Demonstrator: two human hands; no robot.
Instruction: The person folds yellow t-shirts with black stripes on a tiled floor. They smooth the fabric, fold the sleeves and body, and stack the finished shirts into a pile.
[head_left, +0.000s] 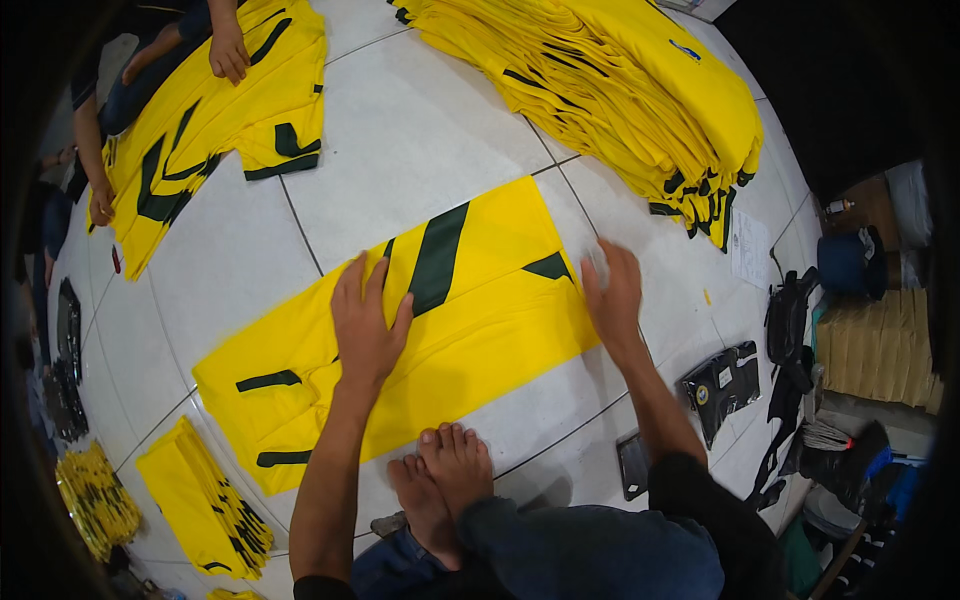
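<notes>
A yellow jersey with dark green stripes (495, 337) lies before me on the tiled floor, folded into a long shape with one side laid over. Its sleeve, with dark green bands, lies on top at the left end. My left hand (371, 322) rests on the jersey left of the wide green stripe, fingers spread and gripping nothing. Beside the right-hand edge is my right hand (616, 296), its thumb and fingers apart; whether it touches the cloth is hard to tell. My bare feet (454, 465) are close to the jersey's near edge.
A tall heap of yellow jerseys (637, 112) lies at the far right. At upper left, another person's hands (229, 54) touch a spread jersey (285, 97). Folded jerseys (195, 495) are stacked at lower left. A phone (632, 465) and a black packaged garment (724, 386) lie at right.
</notes>
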